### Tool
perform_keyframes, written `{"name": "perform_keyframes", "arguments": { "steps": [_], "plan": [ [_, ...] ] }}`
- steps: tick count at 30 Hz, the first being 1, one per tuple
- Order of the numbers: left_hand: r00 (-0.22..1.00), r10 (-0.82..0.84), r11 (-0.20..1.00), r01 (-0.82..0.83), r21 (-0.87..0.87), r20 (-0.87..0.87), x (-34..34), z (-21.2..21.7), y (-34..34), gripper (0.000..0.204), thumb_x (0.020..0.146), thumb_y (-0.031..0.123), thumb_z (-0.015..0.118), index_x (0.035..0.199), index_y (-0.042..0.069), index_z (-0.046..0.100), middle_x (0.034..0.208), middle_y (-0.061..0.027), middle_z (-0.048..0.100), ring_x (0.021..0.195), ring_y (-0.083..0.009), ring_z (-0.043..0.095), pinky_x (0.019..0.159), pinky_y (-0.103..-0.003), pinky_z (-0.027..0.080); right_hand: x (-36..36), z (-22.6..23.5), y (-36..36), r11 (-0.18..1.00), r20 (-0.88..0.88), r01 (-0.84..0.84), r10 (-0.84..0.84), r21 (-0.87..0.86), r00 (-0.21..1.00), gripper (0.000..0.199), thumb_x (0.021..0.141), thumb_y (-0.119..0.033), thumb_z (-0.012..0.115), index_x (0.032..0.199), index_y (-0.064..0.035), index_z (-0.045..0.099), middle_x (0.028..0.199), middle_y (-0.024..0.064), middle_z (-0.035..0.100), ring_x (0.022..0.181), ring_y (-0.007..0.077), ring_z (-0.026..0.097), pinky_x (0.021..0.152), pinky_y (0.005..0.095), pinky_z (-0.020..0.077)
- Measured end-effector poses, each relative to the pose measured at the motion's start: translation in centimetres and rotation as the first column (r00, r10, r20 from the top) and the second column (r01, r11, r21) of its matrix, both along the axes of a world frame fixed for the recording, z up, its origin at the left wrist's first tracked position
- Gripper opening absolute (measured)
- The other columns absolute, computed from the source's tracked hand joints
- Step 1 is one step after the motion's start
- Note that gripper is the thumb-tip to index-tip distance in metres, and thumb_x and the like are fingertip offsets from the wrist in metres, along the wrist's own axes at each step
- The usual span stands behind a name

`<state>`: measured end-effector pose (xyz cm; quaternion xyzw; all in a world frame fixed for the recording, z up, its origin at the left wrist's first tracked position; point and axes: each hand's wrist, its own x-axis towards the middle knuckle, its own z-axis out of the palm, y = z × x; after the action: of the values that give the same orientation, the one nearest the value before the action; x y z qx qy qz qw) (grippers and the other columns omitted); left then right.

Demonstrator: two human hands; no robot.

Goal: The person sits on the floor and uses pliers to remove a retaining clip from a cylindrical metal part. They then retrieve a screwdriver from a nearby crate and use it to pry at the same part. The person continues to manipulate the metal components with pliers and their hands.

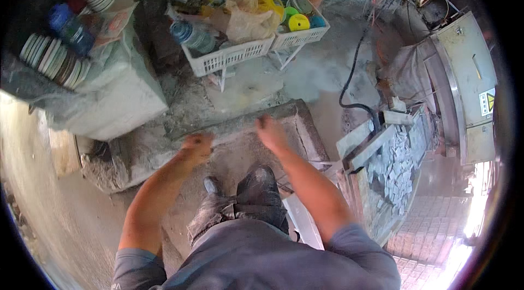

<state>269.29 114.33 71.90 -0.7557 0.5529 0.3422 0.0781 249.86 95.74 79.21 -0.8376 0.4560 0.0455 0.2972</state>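
Both my arms reach forward over a low, dusty stone ledge (240,122). My left hand (197,143) hovers above its near side with the fingers curled in. To the right and slightly farther off, my right hand (268,129) is closed too, with a dark patch at its fingertips. Whatever either hand may hold is too small or blurred to name. A gap separates the two hands. Beneath them are my grey-dusted trousers (240,205) and shoes.
White plastic baskets (234,58) with bottles, bags and yellow spools stand ahead. At left, a pale block (117,93) bears stacked discs (54,60) and a blue bottle (71,28). On the right are a bin of stone chips (396,172), a black hose (355,66) and an electrical cabinet (464,82).
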Motion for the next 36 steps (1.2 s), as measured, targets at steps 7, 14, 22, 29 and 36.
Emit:
{"name": "perform_keyframes", "arguments": {
  "steps": [7,14,22,29,36],
  "plan": [
    [0.992,0.102,0.993,-0.106,-0.042,-0.077,11.0,-2.8,-6.8,0.049,0.092,0.033,0.062,0.130,0.005,0.051,0.115,-0.0165,0.057,0.093,-0.0276,0.060,0.085,-0.043,0.050,-3.1,-3.5,-18.1,0.942,0.136,0.333,-0.334,0.035,0.933,0.050,0.084,-0.028,0.074,0.123,-0.0031,0.054,0.114,0.0188,0.066,0.099,0.0322,0.067,0.084,0.0411,0.0521],
    [0.685,0.561,0.766,-0.642,-0.022,-0.465,10.5,5.5,-18.6,0.047,0.085,0.032,0.072,0.120,0.003,0.059,0.113,-0.0163,0.062,0.099,-0.0315,0.063,0.086,-0.041,0.051,18.2,0.3,-33.2,0.983,0.336,-0.081,0.132,-0.162,0.933,0.109,0.067,-0.028,0.087,0.152,-0.0116,0.021,0.149,0.0255,0.032,0.120,0.0431,0.053,0.091,0.0454,0.0523],
    [0.570,0.608,0.502,-0.815,-0.289,-0.553,12.1,12.7,-28.8,0.033,0.085,0.012,0.073,0.113,0.001,0.059,0.106,-0.0158,0.062,0.086,-0.0289,0.068,0.075,-0.035,0.057,26.3,2.3,-36.0,0.969,0.264,-0.247,0.242,-0.016,0.934,0.082,0.067,-0.021,0.084,0.137,-0.0124,0.042,0.131,0.0211,0.048,0.097,0.0425,0.063,0.079,0.0481,0.0556],
    [0.784,0.484,0.429,-0.600,-0.675,-0.389,17.9,14.4,-37.7,0.033,0.080,0.007,0.072,0.111,0.004,0.063,0.110,-0.0161,0.062,0.100,-0.0352,0.061,0.086,-0.044,0.048,17.0,2.1,-33.5,0.743,0.265,-0.667,0.633,0.055,0.727,0.064,0.071,-0.029,0.080,0.128,-0.0141,0.056,0.128,0.0134,0.056,0.112,0.0381,0.058,0.086,0.0506,0.0512],
    [0.834,0.535,0.693,-0.525,-0.495,-0.135,23.3,10.8,-43.6,0.056,0.079,0.007,0.065,0.132,0.008,0.047,0.124,-0.0179,0.052,0.112,-0.0372,0.055,0.090,-0.044,0.051,23.0,8.9,-36.4,0.810,0.327,-0.585,0.562,-0.033,0.760,0.054,0.080,-0.042,0.073,0.123,-0.0120,0.062,0.119,0.0137,0.064,0.112,0.0366,0.060,0.092,0.0456,0.0505]
  ]
}}
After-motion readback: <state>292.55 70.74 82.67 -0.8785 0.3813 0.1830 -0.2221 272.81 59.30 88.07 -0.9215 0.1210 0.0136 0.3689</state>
